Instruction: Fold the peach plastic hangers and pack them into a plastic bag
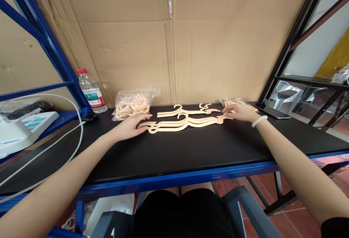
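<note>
A cream-coloured plastic folding clothes hanger (pixel 171 125) lies on the black tabletop, its hook toward the back. My left hand (pixel 132 127) is at its left end, with the fingers stretched and apart around the tip. At the hanger's right end is my right hand (pixel 238 112), wearing a pale beaded bracelet (pixel 259 121). Its fingers reach left above the tip and look apart; whether they touch the hanger is hard to see. Just behind lies a second hanger (pixel 169 113) of the same kind, with some loose hook-shaped pieces (pixel 204 107) around its right side.
A clear bag of cream-coloured pieces (pixel 133 103) stands back left beside a water bottle (pixel 94 92). Behind my right hand lies another clear bag (pixel 226 101), then a phone (pixel 272 111). White cable (pixel 79 140) loops at left. Cardboard (pixel 122 49) walls the back.
</note>
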`<state>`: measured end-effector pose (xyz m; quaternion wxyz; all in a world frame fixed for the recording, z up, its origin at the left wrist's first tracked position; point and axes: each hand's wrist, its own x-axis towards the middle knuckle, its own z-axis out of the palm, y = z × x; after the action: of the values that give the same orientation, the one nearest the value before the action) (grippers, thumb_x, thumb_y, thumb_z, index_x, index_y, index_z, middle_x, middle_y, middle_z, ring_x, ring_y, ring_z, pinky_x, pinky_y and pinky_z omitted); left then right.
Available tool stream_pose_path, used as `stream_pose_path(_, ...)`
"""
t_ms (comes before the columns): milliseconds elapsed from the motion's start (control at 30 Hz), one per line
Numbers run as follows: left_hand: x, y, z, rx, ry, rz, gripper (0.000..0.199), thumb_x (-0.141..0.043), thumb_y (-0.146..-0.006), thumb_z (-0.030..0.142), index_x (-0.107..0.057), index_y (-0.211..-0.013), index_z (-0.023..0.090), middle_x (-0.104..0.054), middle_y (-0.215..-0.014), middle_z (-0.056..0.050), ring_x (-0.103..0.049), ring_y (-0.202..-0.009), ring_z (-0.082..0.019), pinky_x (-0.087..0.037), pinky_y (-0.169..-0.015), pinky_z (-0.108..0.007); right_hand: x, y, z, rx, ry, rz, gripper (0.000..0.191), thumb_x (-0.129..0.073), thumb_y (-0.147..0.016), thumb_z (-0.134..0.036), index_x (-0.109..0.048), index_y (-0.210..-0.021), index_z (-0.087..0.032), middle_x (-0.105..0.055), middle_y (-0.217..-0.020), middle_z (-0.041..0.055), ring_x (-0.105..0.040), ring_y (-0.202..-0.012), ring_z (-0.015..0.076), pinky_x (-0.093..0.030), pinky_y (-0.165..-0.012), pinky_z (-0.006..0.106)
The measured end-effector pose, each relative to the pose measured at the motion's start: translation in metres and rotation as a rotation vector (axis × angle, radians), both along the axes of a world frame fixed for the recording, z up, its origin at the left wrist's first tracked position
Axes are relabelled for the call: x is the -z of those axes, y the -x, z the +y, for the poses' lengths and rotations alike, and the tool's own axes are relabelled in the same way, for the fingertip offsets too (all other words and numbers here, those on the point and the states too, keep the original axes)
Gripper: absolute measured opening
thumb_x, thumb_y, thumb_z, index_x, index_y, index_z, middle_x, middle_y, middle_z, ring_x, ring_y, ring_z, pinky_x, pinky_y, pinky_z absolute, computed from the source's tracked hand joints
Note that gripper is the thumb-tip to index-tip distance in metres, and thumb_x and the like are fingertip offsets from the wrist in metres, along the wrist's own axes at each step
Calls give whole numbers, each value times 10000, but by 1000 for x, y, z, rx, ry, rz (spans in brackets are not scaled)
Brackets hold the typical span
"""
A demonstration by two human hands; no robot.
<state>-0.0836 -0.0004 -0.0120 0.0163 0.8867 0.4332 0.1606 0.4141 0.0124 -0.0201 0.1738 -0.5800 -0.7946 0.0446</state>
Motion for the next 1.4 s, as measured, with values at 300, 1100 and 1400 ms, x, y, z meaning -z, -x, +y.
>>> stream_pose_path(300,-3,-2,-1,22,-69,64,467,-427,-892,481,-568,-1226,188,-622,-1231,-102,-589,-1096,-274,-450,-953,-393,1,4,-1,51,21,-4,361,-497,-787,-425,-719,-944,-188,-713,-917,67,-640,-857,267,-493,-750,361)
stream_pose_path(1100,-8,-13,-9,81,-167,82,347,-434,-905,390,-622,-1132,208,-646,-1171,-84,-578,-1104,-255,-439,-968,-391,5,19,5,-19,10,78,312,-490,-818,-413,-691,-946,-211,-720,-939,49,-658,-890,249,-517,-784,349)
stream_pose_path(1400,-38,-57,10,114,-266,156,308,-441,-899,308,-628,-1116,196,-645,-1121,-82,-572,-1071,-248,-427,-930,-383,-24,59,63,43,48,-124,283,-568,-809,-239,-716,-1042,-177,-729,-986,63,-668,-931,221,-505,-824,269)
